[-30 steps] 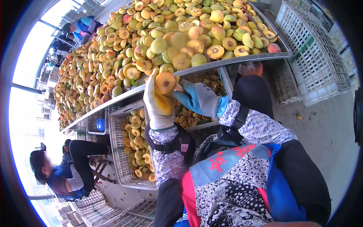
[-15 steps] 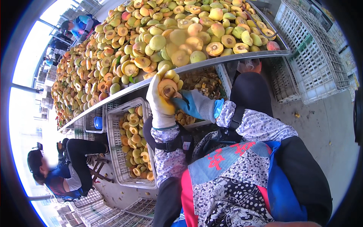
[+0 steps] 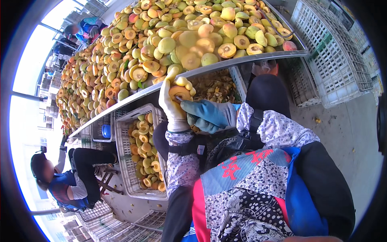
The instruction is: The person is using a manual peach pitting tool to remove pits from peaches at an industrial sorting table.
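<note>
Fruit half: one, orange flesh, cut face showing; held in the left hand just below the table's metal edge; fruit half stands over the crates.
Left hand: white glove, stained yellow; fingers and thumb curled round the fruit half, closed as far as its girth allows.
Right hand: blue-and-grey glove [right hand]; fingers folded closed around a slim tool, the grip mostly covering it; its dark tip meets the cut face.
Sleeves: pale, purple floral print, dark bands across both forearms.
Table: metal rim [table], slanting across the view; heaped with a pile of fruit, mostly halves, green to orange.
Corner piece: one reddish fruit by the table's right corner.
Left crate: pale, slatted [left crate]; holds many fruit halves.
Scrap crate: pale rim [scrap crate], under the table beyond the right hand; holds brownish scraps.
Stacked crates: white, latticed [stacked crates], at right.
Seated co-worker: blue vest, dark trousers [seated co-worker], at left.
</note>
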### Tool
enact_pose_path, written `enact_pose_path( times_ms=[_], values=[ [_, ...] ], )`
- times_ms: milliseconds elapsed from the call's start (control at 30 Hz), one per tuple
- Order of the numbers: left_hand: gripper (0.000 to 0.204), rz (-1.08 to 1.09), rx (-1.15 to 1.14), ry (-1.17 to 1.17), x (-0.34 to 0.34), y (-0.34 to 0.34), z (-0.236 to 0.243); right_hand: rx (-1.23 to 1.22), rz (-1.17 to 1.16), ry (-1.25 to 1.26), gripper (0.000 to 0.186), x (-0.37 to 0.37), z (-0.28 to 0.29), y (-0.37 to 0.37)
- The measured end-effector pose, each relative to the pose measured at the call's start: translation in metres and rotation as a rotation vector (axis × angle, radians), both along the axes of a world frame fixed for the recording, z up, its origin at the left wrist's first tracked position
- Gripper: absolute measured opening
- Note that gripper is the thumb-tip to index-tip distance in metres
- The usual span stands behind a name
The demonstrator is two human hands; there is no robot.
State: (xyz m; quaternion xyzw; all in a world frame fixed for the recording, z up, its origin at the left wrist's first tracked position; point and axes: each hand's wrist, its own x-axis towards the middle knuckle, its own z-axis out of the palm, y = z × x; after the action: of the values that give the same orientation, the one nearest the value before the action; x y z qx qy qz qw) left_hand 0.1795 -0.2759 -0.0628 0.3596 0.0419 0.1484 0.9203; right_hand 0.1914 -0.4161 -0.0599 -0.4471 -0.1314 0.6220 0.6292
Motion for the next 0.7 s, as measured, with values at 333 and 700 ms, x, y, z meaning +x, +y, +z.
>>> enact_pose_path(
  times_ms=[333,700],
  values=[
    [0.046,0.013,0.104,0.056,0.002,-0.004,0.004,-0.107,0.011,-0.194,0.059,0.004,0.011,-0.008],
    [0.046,0.020,0.050,0.053,0.005,-0.014,0.004,-0.307,0.038,-0.494,0.065,0.008,0.028,-0.018]
  ],
)
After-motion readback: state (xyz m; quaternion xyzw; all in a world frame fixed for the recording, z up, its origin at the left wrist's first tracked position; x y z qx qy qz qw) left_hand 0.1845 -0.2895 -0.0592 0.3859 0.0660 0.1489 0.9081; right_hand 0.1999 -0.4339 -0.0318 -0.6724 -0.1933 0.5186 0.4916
